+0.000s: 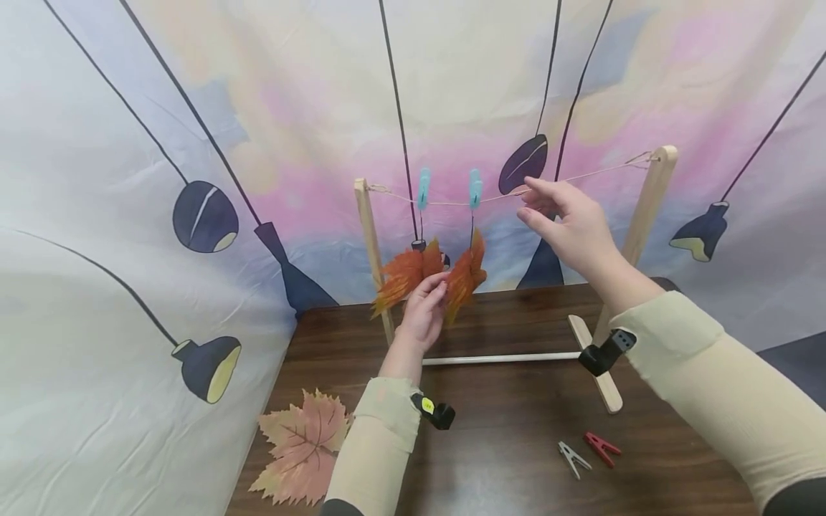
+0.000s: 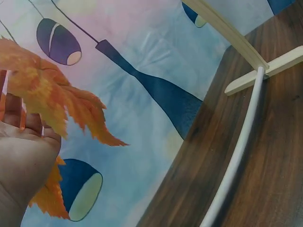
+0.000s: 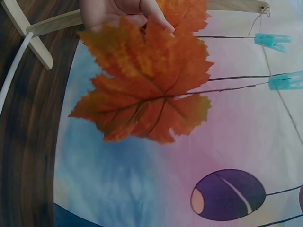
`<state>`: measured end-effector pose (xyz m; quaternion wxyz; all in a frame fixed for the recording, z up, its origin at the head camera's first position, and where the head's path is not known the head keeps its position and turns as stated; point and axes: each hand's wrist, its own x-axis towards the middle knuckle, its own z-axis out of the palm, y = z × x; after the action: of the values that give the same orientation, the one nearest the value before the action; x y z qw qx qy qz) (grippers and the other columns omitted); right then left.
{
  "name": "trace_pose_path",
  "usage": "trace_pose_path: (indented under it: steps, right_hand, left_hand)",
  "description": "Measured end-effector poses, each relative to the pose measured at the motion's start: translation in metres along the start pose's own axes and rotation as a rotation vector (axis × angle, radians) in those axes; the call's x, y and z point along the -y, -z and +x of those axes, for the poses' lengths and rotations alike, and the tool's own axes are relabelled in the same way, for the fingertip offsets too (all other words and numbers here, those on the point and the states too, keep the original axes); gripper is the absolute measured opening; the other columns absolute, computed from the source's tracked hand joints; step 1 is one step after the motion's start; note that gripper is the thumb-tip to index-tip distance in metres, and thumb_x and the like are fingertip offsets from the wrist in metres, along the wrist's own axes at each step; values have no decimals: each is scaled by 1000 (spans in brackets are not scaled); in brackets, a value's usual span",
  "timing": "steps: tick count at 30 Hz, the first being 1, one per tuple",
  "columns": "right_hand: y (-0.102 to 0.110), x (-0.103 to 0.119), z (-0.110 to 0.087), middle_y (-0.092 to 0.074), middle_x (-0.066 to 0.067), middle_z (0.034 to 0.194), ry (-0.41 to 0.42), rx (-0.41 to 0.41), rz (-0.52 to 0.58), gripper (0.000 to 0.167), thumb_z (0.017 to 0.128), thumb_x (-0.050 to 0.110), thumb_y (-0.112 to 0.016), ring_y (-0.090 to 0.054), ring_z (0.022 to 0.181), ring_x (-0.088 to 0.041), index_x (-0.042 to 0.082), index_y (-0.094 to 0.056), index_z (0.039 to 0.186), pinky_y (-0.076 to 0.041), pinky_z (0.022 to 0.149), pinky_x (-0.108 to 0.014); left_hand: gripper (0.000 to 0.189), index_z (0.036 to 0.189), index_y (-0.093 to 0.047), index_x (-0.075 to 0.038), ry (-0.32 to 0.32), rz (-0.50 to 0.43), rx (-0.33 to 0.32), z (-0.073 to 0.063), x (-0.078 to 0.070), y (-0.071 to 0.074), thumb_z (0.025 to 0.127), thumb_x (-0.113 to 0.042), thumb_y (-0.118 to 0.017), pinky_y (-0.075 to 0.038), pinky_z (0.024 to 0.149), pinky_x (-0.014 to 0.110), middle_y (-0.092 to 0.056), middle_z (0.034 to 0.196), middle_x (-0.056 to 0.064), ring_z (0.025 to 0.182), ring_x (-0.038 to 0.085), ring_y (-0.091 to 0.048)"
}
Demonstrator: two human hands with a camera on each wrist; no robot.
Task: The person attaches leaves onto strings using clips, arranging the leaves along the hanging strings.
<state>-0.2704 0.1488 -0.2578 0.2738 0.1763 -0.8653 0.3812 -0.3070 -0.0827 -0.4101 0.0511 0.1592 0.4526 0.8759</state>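
Observation:
Two orange maple leaves hang by their stems from a string (image 1: 587, 174), each under a light-blue clothespin. My left hand (image 1: 426, 312) is raised between the left leaf (image 1: 406, 276) and the right leaf (image 1: 466, 276), its fingertips at the right leaf's edge. In the left wrist view a leaf (image 2: 61, 97) partly covers the fingers, which extend upward. My right hand (image 1: 571, 222) is beside the string, right of the right clothespin (image 1: 475, 190), thumb and fingers apart with nothing visible between them. The left clothespin (image 1: 423, 188) grips the other stem.
Wooden posts (image 1: 645, 208) hold the string, joined low down by a white rod (image 1: 503, 357). On the brown table (image 1: 490, 444) lie a pinkish leaf (image 1: 306, 448) at front left, and a white clothespin (image 1: 573, 459) and red clothespin (image 1: 601, 448) at front right. A painted cloth hangs behind.

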Motion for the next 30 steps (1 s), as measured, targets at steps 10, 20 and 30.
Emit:
trace_pose_path:
  steps: [10,20,30]
  right_hand:
    - [-13,-21,-27,-63,-10,108,-14,6,27,47,90,20,-64,-60,95,-24,6,-52,133,-43,86,-40]
    - [-27,-53,-66,-63,-9,110,-146,-1,83,46,92,25,-61,-57,94,-7,8,-51,134,-44,82,-23]
    - [-33,-76,-99,-61,15,97,-265,-97,219,44,91,21,-62,-55,85,7,4,-53,131,-44,71,-9]
  left_hand:
    - [32,90,-67,-21,-3,-4,-66,-11,13,15,96,1,-43,-47,79,20,-60,96,-4,87,7,-58]
    - [33,89,-70,-22,20,-23,-97,-30,29,40,97,-2,-45,-41,72,25,-61,87,-5,80,8,-53]
    - [25,94,-69,-24,37,30,-78,-43,35,59,96,-8,-49,-43,70,24,-62,84,-6,74,8,-57]
